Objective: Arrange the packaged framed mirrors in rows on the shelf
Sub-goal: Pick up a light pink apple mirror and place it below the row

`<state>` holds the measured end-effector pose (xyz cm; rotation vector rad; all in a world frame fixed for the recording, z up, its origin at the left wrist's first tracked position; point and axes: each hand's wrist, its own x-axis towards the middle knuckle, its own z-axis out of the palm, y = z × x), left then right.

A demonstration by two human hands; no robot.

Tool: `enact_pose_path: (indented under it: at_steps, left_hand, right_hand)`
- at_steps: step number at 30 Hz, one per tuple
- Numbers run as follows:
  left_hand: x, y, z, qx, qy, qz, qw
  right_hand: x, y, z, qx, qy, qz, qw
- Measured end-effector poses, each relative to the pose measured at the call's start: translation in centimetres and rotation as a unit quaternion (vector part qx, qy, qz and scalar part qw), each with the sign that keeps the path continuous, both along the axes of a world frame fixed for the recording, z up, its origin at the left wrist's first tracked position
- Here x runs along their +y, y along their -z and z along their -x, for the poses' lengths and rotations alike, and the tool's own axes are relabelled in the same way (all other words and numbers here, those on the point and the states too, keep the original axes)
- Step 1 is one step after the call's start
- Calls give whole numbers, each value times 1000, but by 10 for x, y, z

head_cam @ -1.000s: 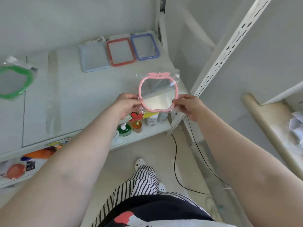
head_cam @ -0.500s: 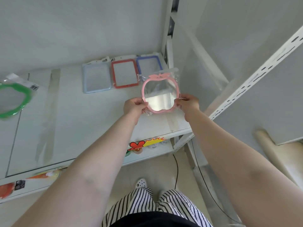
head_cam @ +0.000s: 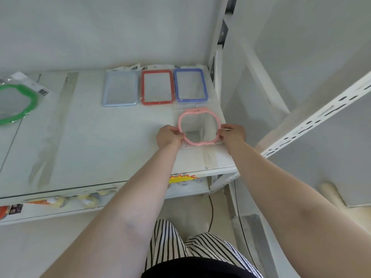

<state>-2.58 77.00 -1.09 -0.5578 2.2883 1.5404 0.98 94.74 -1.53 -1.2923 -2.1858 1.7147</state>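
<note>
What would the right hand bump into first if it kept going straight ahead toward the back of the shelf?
Probably the blue mirror. The right hand grips the pink mirror and points toward the back wall, with the blue one lying just beyond. Depth is hard to judge.

White shelf (head_cam: 100, 149), three rectangular mirrors (head_cam: 157, 87) (back row), green mirror (head_cam: 18, 103)

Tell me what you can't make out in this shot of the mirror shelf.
- Green-framed mirror: head view, its left part cut off by the picture's edge.
- Barcode labels at the back row: too small to read.
- Items on the lower shelf: blurred, partly hidden by the upper shelf and the left arm.
- Pink mirror: the left hand and right hand cover its sides; whether it rests on the shelf is unclear.
</note>
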Motion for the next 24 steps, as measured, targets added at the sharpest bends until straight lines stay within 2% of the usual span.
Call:
enact_pose_path:
  at_steps: [11, 24]
  left_hand:
    - [2, 1, -9, 34, 13, 49, 998]
    - [5, 8, -10, 49, 10, 68, 996]
  right_hand:
    - [2, 11, -8, 19, -18, 27, 999]
    - [1, 10, -5, -3, -31, -13, 999]
